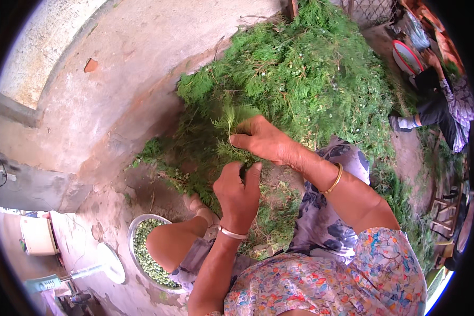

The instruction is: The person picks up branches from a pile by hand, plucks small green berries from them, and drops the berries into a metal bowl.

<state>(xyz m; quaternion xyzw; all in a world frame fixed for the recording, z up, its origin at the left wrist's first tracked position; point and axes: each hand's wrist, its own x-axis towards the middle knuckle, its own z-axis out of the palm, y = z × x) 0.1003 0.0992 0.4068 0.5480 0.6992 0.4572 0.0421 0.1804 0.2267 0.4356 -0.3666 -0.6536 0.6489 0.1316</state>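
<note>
My right hand (263,140), with a gold bangle at its wrist, pinches a feathery green conifer sprig (227,122) between thumb and fingers. Just below it my left hand (237,196), wearing a pale bangle, is closed with thumb and forefinger near each other. A dark spot shows between those fingers, but what they hold is hidden. Both hands are over the near edge of a large heap of cut conifer branches (300,68). By my left knee, a round metal basin (132,239) holds many small pale-green pieces.
A plastered wall (142,63) runs along the left. At the lower left stand a fan (110,262) and a white box-shaped thing (38,236). On the far right another person (442,105) sits beside a red-rimmed white basin (407,57). Wooden stools (443,213) stand at right.
</note>
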